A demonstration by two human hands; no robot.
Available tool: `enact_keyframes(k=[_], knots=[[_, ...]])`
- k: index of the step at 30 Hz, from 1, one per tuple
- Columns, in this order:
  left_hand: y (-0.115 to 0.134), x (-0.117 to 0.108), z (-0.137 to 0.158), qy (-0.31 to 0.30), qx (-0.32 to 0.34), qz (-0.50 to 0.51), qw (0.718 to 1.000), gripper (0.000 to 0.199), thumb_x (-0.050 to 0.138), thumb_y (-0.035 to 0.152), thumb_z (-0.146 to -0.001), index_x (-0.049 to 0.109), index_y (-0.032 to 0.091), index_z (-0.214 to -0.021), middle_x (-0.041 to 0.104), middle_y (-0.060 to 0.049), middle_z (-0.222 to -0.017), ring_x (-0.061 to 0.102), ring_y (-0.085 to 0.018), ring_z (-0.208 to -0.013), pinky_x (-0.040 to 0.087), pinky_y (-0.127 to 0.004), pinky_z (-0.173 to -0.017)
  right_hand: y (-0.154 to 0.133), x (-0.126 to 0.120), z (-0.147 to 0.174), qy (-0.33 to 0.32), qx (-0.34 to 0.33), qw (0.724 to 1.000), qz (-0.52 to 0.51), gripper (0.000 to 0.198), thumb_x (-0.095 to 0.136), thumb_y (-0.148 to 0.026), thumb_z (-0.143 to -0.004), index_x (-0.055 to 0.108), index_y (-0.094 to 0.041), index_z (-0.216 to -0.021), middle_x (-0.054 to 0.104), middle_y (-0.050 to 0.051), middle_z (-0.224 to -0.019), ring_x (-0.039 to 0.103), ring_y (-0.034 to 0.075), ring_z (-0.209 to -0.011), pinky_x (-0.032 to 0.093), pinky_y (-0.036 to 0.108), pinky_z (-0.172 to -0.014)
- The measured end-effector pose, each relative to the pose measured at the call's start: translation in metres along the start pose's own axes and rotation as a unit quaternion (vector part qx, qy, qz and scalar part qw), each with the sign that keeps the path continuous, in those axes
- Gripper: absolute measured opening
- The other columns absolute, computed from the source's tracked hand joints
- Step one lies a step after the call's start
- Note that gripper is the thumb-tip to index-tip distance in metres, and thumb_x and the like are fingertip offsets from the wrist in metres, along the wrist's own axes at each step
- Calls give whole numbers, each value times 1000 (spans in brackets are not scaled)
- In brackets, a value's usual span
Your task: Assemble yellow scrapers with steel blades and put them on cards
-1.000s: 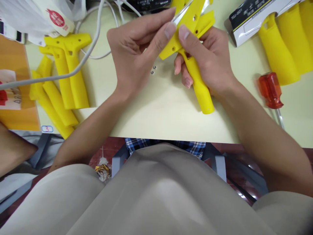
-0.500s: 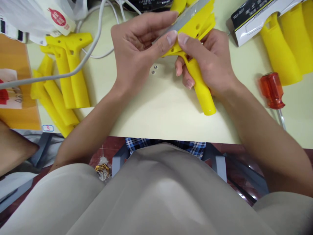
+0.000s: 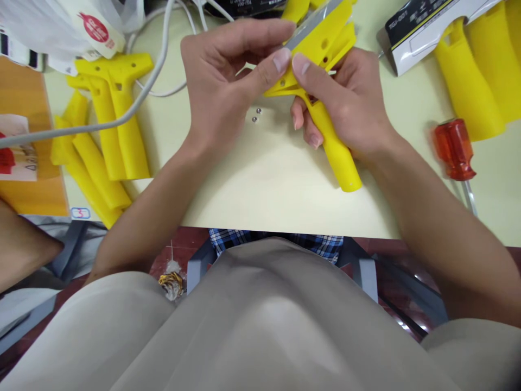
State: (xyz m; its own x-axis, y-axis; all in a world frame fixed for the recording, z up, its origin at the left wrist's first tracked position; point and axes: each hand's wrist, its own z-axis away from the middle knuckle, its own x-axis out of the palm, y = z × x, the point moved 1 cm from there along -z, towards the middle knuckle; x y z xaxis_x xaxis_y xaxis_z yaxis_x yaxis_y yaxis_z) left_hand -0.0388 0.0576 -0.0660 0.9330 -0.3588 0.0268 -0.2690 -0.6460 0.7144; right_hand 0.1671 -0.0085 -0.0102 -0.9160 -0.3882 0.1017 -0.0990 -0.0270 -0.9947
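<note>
A yellow plastic scraper (image 3: 336, 149) with a flat grey blade (image 3: 313, 24) is held at a slant above the table, its handle toward me. My right hand (image 3: 345, 98) wraps the neck of the handle, thumb pressed on the head. With thumb and fingers, my left hand (image 3: 240, 70) grips the other end of the head by the blade; its fingertips are partly hidden behind it. Small holes show in the yellow head. Two small metal nuts (image 3: 256, 114) lie on the table just below my left hand.
Several yellow handles (image 3: 126, 119) lie at left under a grey cable (image 3: 150, 81). At right are a red-handled screwdriver (image 3: 453, 149), more yellow handles (image 3: 468, 87) and a black-and-white package (image 3: 423, 27). A white plastic bag (image 3: 61, 27) stands back left. Another person's arm (image 3: 26, 247) shows at far left.
The scraper has tilted slightly in my hands and its head has shifted a little left, showing the holes more clearly. Both hands keep their grip.
</note>
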Motion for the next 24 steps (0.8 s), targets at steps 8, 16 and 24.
enact_keyframes(k=[8,16,24], knots=[[0,2,-2,-3,1,4,1000,32,92,41,-98,92,20,-122,89,-3,-111,85,-14,-96,66,-16,-83,-1,1,1,4,-1,1000,5,23,79,-51,-102,76,-30,-94,69,-2,-72,52,16,-44,31,40,-45],[-7,4,-2,37,-11,-16,999,19,92,38,-99,92,21,-107,85,-5,-94,83,-15,-80,61,-20,-69,-1,1,0,1,8,1000,6,36,83,-60,-99,74,-25,-94,70,-1,-71,53,16,-44,34,37,-44],[-17,-4,-4,-33,95,-82,992,39,83,50,-105,88,21,-131,85,-6,-102,80,-14,-87,51,-16,-61,-2,0,2,-6,-11,1000,-2,18,78,-46,-103,74,-31,-95,70,-4,-73,52,16,-45,32,40,-45]])
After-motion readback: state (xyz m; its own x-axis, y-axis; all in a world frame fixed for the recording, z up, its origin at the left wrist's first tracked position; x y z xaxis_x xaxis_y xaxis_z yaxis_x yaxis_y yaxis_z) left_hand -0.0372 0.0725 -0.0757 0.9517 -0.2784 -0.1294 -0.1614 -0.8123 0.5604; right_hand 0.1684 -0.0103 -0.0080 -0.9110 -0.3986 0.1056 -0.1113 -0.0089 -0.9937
